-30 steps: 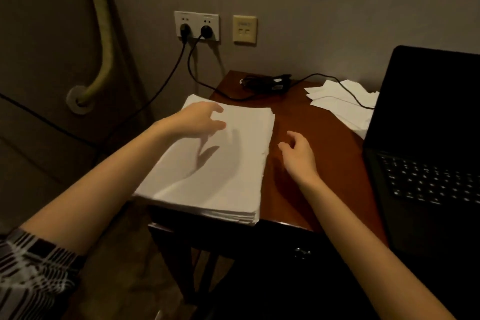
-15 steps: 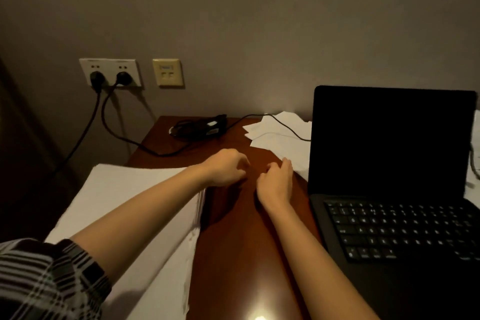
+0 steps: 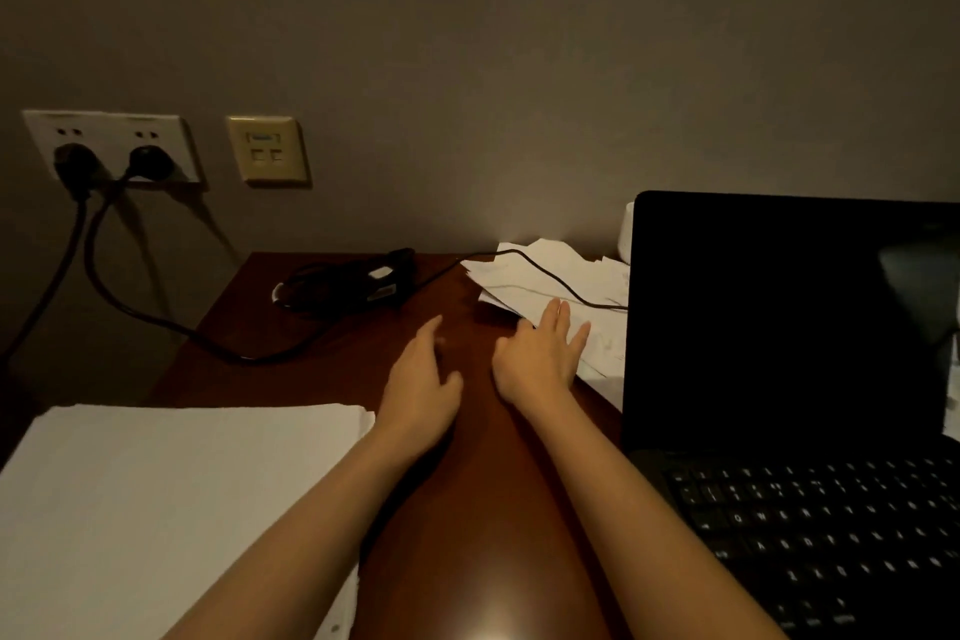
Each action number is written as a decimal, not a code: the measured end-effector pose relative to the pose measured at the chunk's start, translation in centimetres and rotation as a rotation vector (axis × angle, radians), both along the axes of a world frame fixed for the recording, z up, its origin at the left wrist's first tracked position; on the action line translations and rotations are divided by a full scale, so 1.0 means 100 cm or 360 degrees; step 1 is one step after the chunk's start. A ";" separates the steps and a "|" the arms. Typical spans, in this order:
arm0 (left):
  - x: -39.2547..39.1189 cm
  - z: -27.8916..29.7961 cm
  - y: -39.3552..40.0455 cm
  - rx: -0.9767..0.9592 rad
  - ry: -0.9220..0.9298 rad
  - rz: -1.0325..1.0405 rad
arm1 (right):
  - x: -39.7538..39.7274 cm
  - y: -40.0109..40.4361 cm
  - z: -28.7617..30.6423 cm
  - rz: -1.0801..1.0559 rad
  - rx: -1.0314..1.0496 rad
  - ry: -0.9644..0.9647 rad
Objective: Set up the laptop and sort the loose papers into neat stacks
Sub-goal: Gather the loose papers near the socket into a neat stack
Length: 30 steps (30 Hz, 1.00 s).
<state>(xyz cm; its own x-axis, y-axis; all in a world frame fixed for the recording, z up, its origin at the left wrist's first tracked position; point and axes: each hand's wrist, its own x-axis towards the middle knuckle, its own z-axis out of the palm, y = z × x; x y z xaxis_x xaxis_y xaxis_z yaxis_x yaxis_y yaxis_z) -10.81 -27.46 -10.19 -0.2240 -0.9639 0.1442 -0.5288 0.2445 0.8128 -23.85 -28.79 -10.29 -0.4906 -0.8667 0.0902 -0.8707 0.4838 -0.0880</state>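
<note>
- The worktop (image 3: 483, 509), dark reddish wood, carries everything and stands against a grey wall.
- The laptop (image 3: 789, 379) stands open on the right side, screen dark and upright, keyboard toward the person.
- The neat stack of paper (image 3: 171, 499) lies at the near left, its edges squared.
- The loose papers (image 3: 545, 281) lie in a ragged pile at the back, just left of the laptop screen, with a thin black cable (image 3: 550, 276) running across them.
- The left forearm crosses over the neat stack's right edge. The left hand (image 3: 421, 390) is above bare wood, apart from the pile, fingers relaxed and loosely spread, holding nothing.
- The right hand (image 3: 540, 359) reaches further forward, palm down, fingers straight and fanned, their tips lying over the near edge of the loose papers, grasping nothing.
- A black power adapter (image 3: 363, 283) lies at the back left, its lead running to the wall socket (image 3: 111, 146).
</note>
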 end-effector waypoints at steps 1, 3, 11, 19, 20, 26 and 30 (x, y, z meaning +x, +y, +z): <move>0.001 0.000 -0.002 0.0024 0.0057 0.0041 | -0.002 -0.004 0.000 0.0005 0.0004 -0.0005; 0.002 0.000 -0.004 0.0037 0.0163 0.0062 | -0.004 -0.009 0.001 0.0011 0.0021 -0.0026; 0.005 -0.003 -0.013 0.0051 0.0565 0.0159 | 0.005 0.003 0.012 0.0320 -0.0039 0.0240; 0.015 0.019 -0.010 -0.0118 0.1295 0.0479 | 0.047 0.033 0.041 0.0762 0.0070 0.0370; 0.018 0.024 -0.010 -0.0162 0.1368 0.0520 | 0.048 0.039 0.049 0.0753 0.0062 0.0346; 0.050 0.062 -0.022 -0.0399 0.1453 0.0435 | 0.047 0.077 0.101 0.0837 -0.0041 0.0035; 0.082 0.083 -0.030 -0.0567 0.1503 0.0427 | 0.037 0.086 0.122 0.0839 -0.0536 -0.0385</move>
<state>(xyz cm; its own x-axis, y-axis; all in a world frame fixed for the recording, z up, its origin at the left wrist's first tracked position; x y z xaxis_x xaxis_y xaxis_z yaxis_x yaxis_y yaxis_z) -2.60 -30.43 -1.93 0.3431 -0.8327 0.4346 0.2119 0.5194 0.8279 -20.18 -20.17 1.88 -0.0499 -0.9396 0.3385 -0.9198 -0.0889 -0.3823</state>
